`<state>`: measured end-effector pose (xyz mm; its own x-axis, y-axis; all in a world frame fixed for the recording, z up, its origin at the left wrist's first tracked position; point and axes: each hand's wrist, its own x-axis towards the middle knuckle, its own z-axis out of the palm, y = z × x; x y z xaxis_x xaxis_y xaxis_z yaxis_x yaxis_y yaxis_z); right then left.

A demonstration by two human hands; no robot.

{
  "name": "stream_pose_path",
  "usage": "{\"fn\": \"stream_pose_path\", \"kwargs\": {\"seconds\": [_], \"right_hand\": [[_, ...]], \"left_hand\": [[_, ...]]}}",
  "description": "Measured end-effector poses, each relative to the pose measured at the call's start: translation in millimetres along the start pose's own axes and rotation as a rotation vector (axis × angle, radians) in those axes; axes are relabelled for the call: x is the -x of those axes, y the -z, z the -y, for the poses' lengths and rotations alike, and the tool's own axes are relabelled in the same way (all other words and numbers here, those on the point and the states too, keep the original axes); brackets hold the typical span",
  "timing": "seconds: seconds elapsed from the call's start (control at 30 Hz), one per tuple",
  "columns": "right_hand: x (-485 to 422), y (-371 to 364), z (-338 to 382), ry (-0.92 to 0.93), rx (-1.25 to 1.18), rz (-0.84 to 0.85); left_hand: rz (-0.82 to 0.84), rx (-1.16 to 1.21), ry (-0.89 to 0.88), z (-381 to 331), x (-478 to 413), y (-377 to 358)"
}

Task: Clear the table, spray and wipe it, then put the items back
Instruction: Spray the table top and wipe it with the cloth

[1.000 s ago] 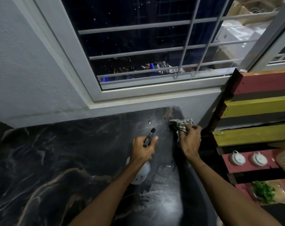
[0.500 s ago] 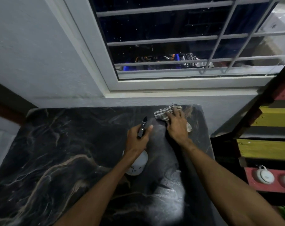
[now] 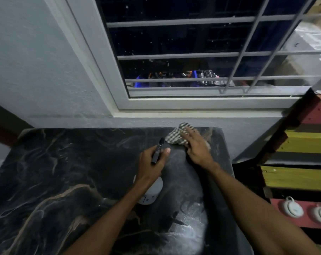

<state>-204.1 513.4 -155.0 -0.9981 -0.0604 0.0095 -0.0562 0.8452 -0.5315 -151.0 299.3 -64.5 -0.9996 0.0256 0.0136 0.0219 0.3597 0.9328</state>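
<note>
Though the head camera takes in most of the scene, the near edge of the tabletop (image 3: pixel 51 181) is cut off by the frame, and the spray bottle (image 3: pixel 150 194) is largely hidden under the left hand (image 3: pixel 150 167): only its rounded white body below the wrist and its dark nozzle poking out above the knuckles can be seen. The left fingers are wrapped around the bottle's neck and trigger, holding it just above the dark, pale-veined marble surface. The right hand (image 3: pixel 197 147) lies flat with fingers spread, pressing a checked cloth (image 3: pixel 176 136) against the far right corner of the tabletop, close to the wall beneath the barred window (image 3: pixel 192 52); the cloth's right part is covered by the hand. A pale smear, perhaps spray residue, shines on the near right of the marble. At the right edge, a striped shelf (image 3: pixel 301 146) is partly cropped.
</note>
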Motion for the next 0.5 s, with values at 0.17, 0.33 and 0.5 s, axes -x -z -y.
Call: {"fn": "stream_pose_path", "kwargs": {"seconds": [0.17,0.33,0.5], "right_hand": [[21.5,35.4,-46.5,-0.267,0.062,-0.096],[74.5,14.5,-32.2,0.062,-0.007,0.009],[64.1,25.2,-33.4,-0.32,-0.087,-0.128]], "left_hand": [[0.028,0.012,-0.015,-9.4,5.7,-17.0],[0.086,-0.002,0.014,-20.0,23.3,-38.9],[0.046,0.034,0.147,-18.5,38.3,-13.0]]}}
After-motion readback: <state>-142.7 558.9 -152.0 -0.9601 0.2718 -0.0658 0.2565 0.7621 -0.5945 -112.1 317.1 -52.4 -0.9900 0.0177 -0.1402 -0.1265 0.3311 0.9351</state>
